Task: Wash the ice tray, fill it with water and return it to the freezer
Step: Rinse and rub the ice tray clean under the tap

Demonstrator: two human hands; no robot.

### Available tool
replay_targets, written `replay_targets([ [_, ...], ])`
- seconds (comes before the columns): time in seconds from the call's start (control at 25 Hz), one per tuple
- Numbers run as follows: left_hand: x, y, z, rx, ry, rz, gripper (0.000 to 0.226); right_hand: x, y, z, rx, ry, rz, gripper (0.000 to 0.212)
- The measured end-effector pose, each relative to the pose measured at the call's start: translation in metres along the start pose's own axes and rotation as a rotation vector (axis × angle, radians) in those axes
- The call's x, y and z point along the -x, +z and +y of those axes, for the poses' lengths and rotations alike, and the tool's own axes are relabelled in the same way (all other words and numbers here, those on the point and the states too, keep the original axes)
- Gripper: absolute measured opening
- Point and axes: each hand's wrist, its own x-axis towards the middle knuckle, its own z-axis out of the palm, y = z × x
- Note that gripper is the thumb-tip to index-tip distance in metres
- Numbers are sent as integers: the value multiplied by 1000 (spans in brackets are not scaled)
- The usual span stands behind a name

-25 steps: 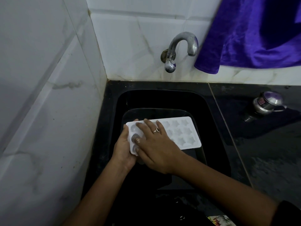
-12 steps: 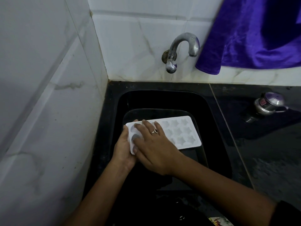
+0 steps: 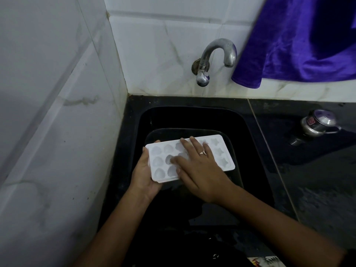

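Observation:
A white ice tray (image 3: 159, 162) with heart and star moulds is held level over the black sink (image 3: 256, 151). My left hand (image 3: 143, 172) grips its left end from below and the side. My right hand (image 3: 198, 168), wearing a ring, lies flat on top of the tray's middle, fingers spread and pressing into the cavities. It covers the middle moulds. The star moulds at the right end show beside it. The metal tap (image 3: 213, 60) on the tiled wall above the sink runs no water.
A dark basin or pan (image 3: 192, 132) sits inside the sink under the tray. A purple cloth (image 3: 300, 45) hangs at the upper right. A small steel lidded pot (image 3: 317, 123) stands on the black counter (image 3: 317, 180) to the right. White tiled walls close off the left and back.
My right hand has slid rightward along the tray from its left end to the middle, uncovering the heart moulds. The left hand keeps its grip.

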Motion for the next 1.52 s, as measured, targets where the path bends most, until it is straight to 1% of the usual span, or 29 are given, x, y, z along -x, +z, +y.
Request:
replay_targets([
  [0.08, 0, 2, -6, -6, -22, -5, 52, -4, 2, -9, 14, 7, -6, 37],
  [0.2, 0, 0, -1, 34, -22, -28, 52, -7, 5, -10, 85, -79, -2, 40],
  [0.32, -3, -1, 1, 17, -23, -28, 53, -12, -2, -5, 55, -30, 19, 39],
  [0.48, -3, -5, 0, 44, -32, -25, 53, -14, 5, -13, 97, -88, -13, 40],
  [0.6, -4, -7, 2, 43, -26, -25, 52, -10, 0, -3, 45, -39, 12, 42],
  [0.68, -5, -6, 2, 24, -12, -23, 52, -5, 1, -1, 50, -43, 8, 44],
  [0.8, -4, -3, -4, 1, -21, -23, 52, -10, -2, -4, 32, -27, 4, 41],
  [1.0, -3, -3, 6, 42, -5, -28, 52, -10, 0, -6, 29, -46, 5, 43],
  [1.12, -3, 1, 2, 26, -20, -31, 52, -16, -5, -12, 29, -4, 35, 40],
  [1.28, -4, -4, 5, 49, -9, -25, 55, -15, 1, -13, 75, -77, 4, 42],
  [1.4, -2, -2, 1, 34, -17, -22, 53, -17, -3, -9, 47, -17, 15, 41],
  [1.52, 1, 0, -1, 45, -28, -16, 51, -15, 1, -12, 76, -57, 13, 40],
])
